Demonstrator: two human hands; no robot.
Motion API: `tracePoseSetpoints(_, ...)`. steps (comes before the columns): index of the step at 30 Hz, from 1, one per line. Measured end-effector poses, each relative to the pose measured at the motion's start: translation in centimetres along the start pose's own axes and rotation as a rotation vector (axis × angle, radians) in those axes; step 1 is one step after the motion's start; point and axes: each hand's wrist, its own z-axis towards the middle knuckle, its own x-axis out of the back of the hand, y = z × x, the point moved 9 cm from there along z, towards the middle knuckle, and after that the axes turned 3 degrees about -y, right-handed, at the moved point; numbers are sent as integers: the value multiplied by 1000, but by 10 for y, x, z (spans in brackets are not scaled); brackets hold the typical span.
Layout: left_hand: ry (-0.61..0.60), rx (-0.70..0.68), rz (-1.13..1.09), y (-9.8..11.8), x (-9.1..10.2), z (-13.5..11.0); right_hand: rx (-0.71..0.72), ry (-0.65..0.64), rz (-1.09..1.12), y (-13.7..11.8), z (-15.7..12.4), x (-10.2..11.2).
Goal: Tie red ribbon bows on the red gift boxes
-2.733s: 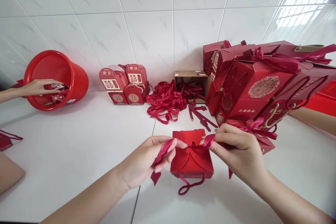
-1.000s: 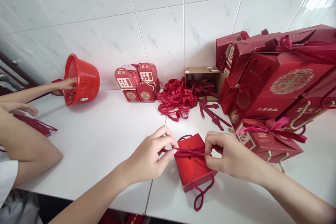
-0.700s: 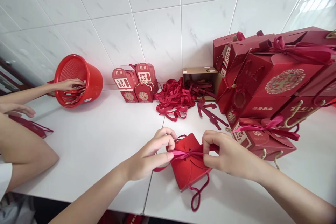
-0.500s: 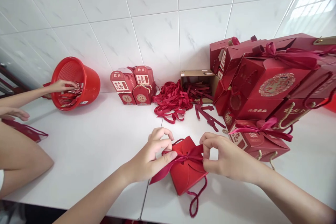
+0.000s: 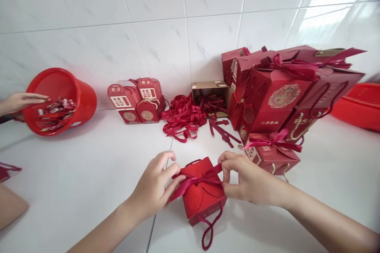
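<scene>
A red gift box (image 5: 202, 203) with a twisted cord handle (image 5: 210, 227) stands on the white table in front of me. A dark red ribbon (image 5: 198, 180) crosses its folded lid and is knotted in the middle. On the left side of the knot, my left hand (image 5: 157, 182) pinches the ribbon between thumb and fingers, the other fingers curled loosely. Opposite it, my right hand (image 5: 245, 178) grips the ribbon's right part close to the box's edge, fingertips pressed together.
Behind the box lie a heap of red ribbons (image 5: 185, 114) and a cardboard box (image 5: 194, 91) of dark strips. Stacked gift boxes (image 5: 273, 122) rise at right, near a red basin (image 5: 356, 106). Small boxes (image 5: 147, 104) stand left; another person's hand (image 5: 25, 101) reaches into a red bucket (image 5: 86, 97).
The view has swung right, so the surroundings appear further left. Both my hands still hold the ribbon, its bow pulled a little outward. The other person's hand has lifted off the bucket's contents.
</scene>
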Motion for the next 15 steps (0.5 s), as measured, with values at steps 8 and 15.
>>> tracePoseSetpoints(8, -284, 187, -709, 12, -42, 3, 154, -124, -37, -5, -15, -14)
tracePoseSetpoints(15, -222, 298, -708, 33, -46, -13, 13, -62, -192, 1, -96, 18)
